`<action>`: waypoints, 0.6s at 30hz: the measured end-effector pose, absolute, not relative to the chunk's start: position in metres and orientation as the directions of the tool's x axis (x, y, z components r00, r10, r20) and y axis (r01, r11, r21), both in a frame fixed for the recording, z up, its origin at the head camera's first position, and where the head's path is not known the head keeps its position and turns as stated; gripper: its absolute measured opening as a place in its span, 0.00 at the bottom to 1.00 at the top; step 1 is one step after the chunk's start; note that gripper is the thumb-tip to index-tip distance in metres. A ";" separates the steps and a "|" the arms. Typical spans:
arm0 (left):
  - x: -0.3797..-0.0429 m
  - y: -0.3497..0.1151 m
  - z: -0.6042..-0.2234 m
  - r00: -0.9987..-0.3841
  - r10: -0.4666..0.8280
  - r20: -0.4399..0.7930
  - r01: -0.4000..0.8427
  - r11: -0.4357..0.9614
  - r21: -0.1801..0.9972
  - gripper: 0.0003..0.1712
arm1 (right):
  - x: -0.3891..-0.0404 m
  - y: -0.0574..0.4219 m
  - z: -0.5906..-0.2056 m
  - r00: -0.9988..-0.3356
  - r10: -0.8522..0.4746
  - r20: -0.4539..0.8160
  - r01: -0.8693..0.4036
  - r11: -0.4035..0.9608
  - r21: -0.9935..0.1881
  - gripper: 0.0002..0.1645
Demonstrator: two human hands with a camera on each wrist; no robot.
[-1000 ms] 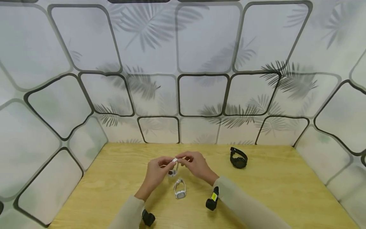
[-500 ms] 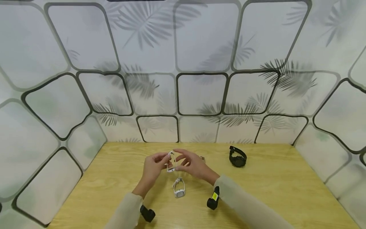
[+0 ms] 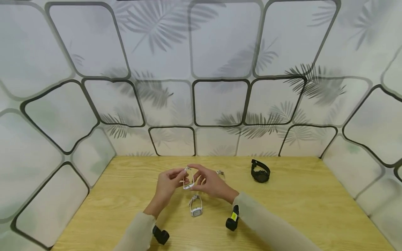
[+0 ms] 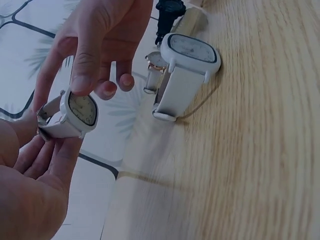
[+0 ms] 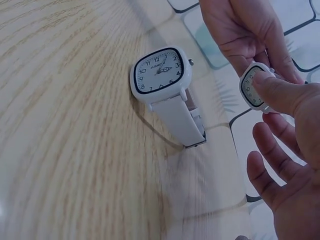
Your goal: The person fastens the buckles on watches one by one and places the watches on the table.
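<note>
A white wristwatch [image 3: 188, 187] is held up in both hands above the table, its strap forming a loop. My left hand [image 3: 167, 183] pinches the strap on the left side. With the right hand [image 3: 213, 182], I hold the watch from the other side. In the right wrist view the right thumb presses on the dial of the held watch [image 5: 253, 90], and the other fingers are spread apart from it. A second white wristwatch [image 3: 196, 211] sits on the table below the hands, dial facing up toward me. Its square face [image 5: 159, 70] shows dark numerals.
Behind the right hand lies a smaller light watch [image 3: 221, 174] with a rose-gold case, partly hidden. A black wristwatch [image 3: 260, 172] lies at the back right of the wooden table [image 3: 298, 195]. Patterned fabric walls [image 3: 220, 104] enclose the back and sides.
Both hands were pinching the strap end close together; the watch has since been raised and turned as a loop, with the right thumb lower at its case. The small watch behind became visible.
</note>
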State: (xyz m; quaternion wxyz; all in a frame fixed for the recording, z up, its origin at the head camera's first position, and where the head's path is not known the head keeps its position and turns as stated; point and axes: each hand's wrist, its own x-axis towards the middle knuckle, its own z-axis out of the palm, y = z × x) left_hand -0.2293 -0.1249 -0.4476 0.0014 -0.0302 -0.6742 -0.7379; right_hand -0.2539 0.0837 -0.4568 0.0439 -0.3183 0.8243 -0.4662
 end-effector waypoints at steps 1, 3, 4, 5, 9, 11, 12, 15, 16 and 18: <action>-0.229 -0.125 -0.448 -0.997 0.057 0.051 0.046 -0.083 0.995 0.16 | -0.254 0.085 -0.457 -0.795 -0.564 0.222 -0.481 0.364 -0.798 0.46; -0.229 -0.127 -0.448 -0.993 0.104 0.059 0.053 -0.060 0.997 0.20 | -0.254 0.088 -0.456 -0.800 -0.560 0.217 -0.475 0.370 -0.798 0.46; -0.229 -0.128 -0.448 -0.989 0.133 0.067 0.062 -0.040 0.997 0.23 | -0.255 0.089 -0.455 -0.801 -0.558 0.216 -0.473 0.370 -0.800 0.46; -0.229 -0.129 -0.448 -0.983 0.166 0.076 0.076 -0.007 0.997 0.26 | -0.255 0.091 -0.454 -0.804 -0.555 0.216 -0.470 0.368 -0.803 0.46; -0.229 -0.136 -0.448 -0.945 0.302 0.126 0.170 0.124 0.978 0.39 | -0.258 0.094 -0.450 -0.805 -0.556 0.208 -0.458 0.359 -0.813 0.46; -0.229 -0.139 -0.448 -0.925 0.346 0.158 0.229 0.175 0.958 0.42 | -0.261 0.094 -0.449 -0.802 -0.565 0.195 -0.448 0.352 -0.822 0.46; -0.229 -0.141 -0.448 -0.918 0.357 0.173 0.254 0.192 0.948 0.43 | -0.262 0.093 -0.449 -0.799 -0.572 0.186 -0.444 0.352 -0.824 0.46; -0.229 -0.145 -0.448 -0.911 0.356 0.210 0.306 0.239 0.922 0.42 | -0.264 0.091 -0.449 -0.794 -0.585 0.165 -0.430 0.349 -0.833 0.46; -0.228 -0.145 -0.449 -0.910 0.351 0.219 0.317 0.253 0.914 0.42 | -0.265 0.090 -0.449 -0.793 -0.588 0.160 -0.427 0.349 -0.834 0.46; -0.228 -0.147 -0.450 -0.913 0.337 0.228 0.325 0.268 0.907 0.41 | -0.264 0.089 -0.448 -0.787 -0.597 0.153 -0.428 0.352 -0.832 0.46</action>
